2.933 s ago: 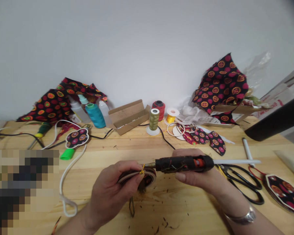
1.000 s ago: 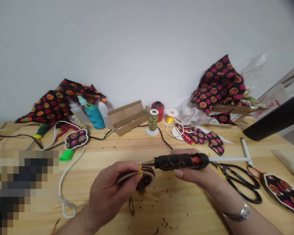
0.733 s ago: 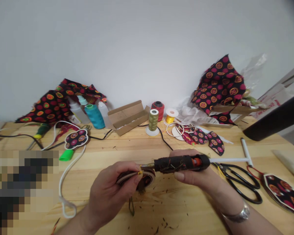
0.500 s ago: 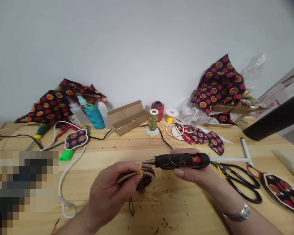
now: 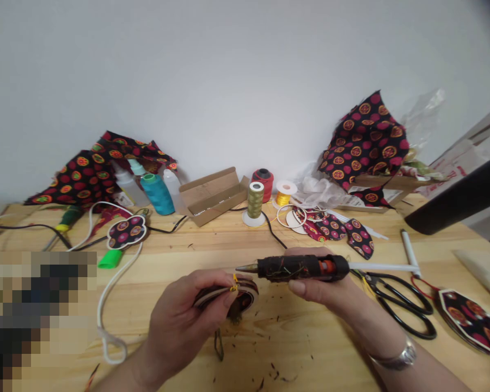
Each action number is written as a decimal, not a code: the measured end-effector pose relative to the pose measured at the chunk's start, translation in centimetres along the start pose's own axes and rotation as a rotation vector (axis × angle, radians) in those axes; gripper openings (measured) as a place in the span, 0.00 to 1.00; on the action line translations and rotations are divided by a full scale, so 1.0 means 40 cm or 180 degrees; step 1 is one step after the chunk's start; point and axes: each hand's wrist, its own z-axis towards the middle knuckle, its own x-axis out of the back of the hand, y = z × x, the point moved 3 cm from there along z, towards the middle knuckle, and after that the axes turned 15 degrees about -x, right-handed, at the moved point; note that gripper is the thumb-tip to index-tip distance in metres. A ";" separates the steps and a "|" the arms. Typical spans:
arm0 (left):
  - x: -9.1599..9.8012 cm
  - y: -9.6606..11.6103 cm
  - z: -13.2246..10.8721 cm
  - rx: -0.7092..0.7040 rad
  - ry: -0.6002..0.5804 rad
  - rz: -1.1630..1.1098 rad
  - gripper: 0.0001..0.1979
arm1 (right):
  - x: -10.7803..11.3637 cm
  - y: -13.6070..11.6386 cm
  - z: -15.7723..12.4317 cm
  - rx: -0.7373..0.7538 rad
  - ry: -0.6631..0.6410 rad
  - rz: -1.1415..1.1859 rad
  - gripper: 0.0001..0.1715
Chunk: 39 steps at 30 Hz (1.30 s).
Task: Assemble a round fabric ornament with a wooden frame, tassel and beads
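My left hand (image 5: 190,313) pinches a round fabric ornament (image 5: 245,301) with pale rims and dark patterned cloth. A bit of yellow cord (image 5: 234,283) shows at its upper edge beside my fingertips, and an olive cord loop (image 5: 219,344) hangs below. My right hand (image 5: 318,283) is closed round a black hot glue gun (image 5: 298,268) held level, its metal nozzle pointing left close to the yellow cord. Whether the nozzle touches the ornament I cannot tell. A long white glue stick (image 5: 386,266) sticks out of the gun's back end.
Black-handled scissors (image 5: 408,305) and an octagonal fabric ornament (image 5: 471,321) lie at right. Thread spools, including an olive one (image 5: 255,201), a cardboard box (image 5: 214,198) and bottles line the wall. A flower-shaped piece (image 5: 127,232) and white cable (image 5: 102,305) lie left.
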 end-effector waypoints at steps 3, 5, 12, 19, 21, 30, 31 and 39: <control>0.001 0.001 0.001 -0.0022 -0.0019 0.0106 0.17 | -0.005 -0.008 0.001 0.0122 -0.0059 -0.0145 0.21; 0.001 0.002 0.003 -0.0041 -0.0030 0.0142 0.16 | -0.007 -0.013 0.003 0.0152 -0.0078 -0.0261 0.21; -0.002 0.000 0.002 -0.0012 0.0065 -0.0110 0.19 | 0.007 0.001 0.002 0.0116 0.0021 -0.0128 0.20; -0.003 -0.004 0.004 0.0016 0.0062 -0.0068 0.19 | 0.007 -0.006 -0.002 0.0209 -0.0027 -0.0179 0.21; -0.004 -0.002 0.005 -0.0004 0.0012 -0.0034 0.18 | 0.002 -0.012 -0.003 0.0164 -0.0034 -0.0197 0.22; 0.001 0.008 0.011 -0.0024 0.0000 0.0105 0.16 | -0.003 -0.017 0.001 0.0035 -0.0126 -0.0280 0.21; 0.002 0.008 0.011 -0.0034 0.0015 0.0104 0.16 | -0.002 -0.018 0.000 0.0037 -0.0115 -0.0252 0.21; 0.005 0.006 0.003 0.0037 0.0096 0.0170 0.16 | -0.005 -0.010 0.005 -0.0023 -0.0128 -0.0198 0.21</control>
